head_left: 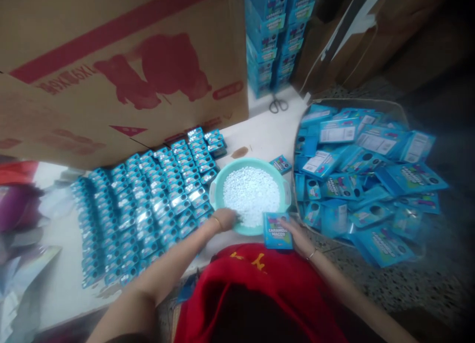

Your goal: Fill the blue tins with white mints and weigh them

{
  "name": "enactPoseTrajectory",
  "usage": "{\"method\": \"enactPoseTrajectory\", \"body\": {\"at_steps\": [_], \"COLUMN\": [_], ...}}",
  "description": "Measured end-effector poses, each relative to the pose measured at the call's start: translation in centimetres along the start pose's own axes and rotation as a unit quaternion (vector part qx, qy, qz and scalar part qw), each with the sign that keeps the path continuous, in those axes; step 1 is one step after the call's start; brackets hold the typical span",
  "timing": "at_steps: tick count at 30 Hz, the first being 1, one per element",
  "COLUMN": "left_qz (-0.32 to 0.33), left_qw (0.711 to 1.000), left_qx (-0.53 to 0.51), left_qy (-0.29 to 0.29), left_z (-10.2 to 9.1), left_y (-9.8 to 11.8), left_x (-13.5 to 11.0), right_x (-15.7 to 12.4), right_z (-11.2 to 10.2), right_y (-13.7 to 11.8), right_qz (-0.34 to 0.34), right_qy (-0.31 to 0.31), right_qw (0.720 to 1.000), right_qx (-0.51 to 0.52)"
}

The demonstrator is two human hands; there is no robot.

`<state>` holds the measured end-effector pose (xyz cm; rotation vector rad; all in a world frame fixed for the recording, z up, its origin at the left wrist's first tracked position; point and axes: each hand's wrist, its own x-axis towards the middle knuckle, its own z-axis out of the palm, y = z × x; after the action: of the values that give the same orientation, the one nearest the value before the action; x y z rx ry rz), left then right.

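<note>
A pale green bowl [285, 194] full of small white candies [252, 192] stands at the table's front edge. My left hand [224, 219] reaches over the bowl's near left rim, its fingertips down among the candies. Those fingers are blurred and partly hidden, so I cannot tell whether they grip anything. Against the near right side of the bowl, my right hand [297, 234] holds a blue candy box [277, 234] printed "Caramelo Macizo", its printed face turned up toward me.
Rows of blue boxes [148, 209] cover the table's left side. A large cardboard carton [166, 61] rises behind them. More boxes [267, 46] are stacked at the back near scissors [278, 104]. One box [280, 164] lies behind the bowl. A container [297, 184] heaped with flattened-looking blue packs stands right.
</note>
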<state>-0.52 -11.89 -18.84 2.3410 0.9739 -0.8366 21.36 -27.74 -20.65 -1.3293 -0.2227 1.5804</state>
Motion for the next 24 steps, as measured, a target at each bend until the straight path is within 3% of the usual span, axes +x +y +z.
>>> {"method": "enactPoseTrajectory", "body": {"at_steps": [4, 9, 12, 14, 18, 21, 24], "left_qz": [0.009, 0.010, 0.023, 0.042, 0.136, 0.210, 0.240], "left_qw": [0.998, 0.988, 0.978, 0.973, 0.943, 0.917, 0.920], "left_qx": [-0.053, -0.123, -0.161, -0.179, -0.239, -0.264, -0.238], "left_qy": [0.040, 0.096, 0.128, 0.141, 0.187, 0.215, 0.199], "left_z": [1.7, 3.1, 3.2, 2.6, 0.1, -2.8, -6.1], "left_y": [1.6, 4.6, 5.7, 5.4, 2.3, -0.2, -1.8], "left_x": [2.4, 6.7, 8.9, 9.4, 7.9, 4.6, 0.6], "right_x": [-0.2, -1.3, -1.7, -1.7, -1.1, -0.4, 0.5], "right_z": [-0.6, 0.1, 0.7, 0.9, 1.1, 1.6, 2.4], "right_y": [-0.1, -1.5, -1.9, -1.7, -0.9, -0.9, -1.2], "right_qz": [-0.017, -0.083, -0.122, -0.136, -0.175, -0.220, -0.270], "right_qy": [-0.028, -0.025, -0.012, 0.004, 0.023, 0.046, 0.088], "right_qw": [0.999, 0.988, 0.973, 0.966, 0.956, 0.935, 0.902], "right_qx": [-0.015, -0.126, -0.197, -0.218, -0.236, -0.274, -0.325]}}
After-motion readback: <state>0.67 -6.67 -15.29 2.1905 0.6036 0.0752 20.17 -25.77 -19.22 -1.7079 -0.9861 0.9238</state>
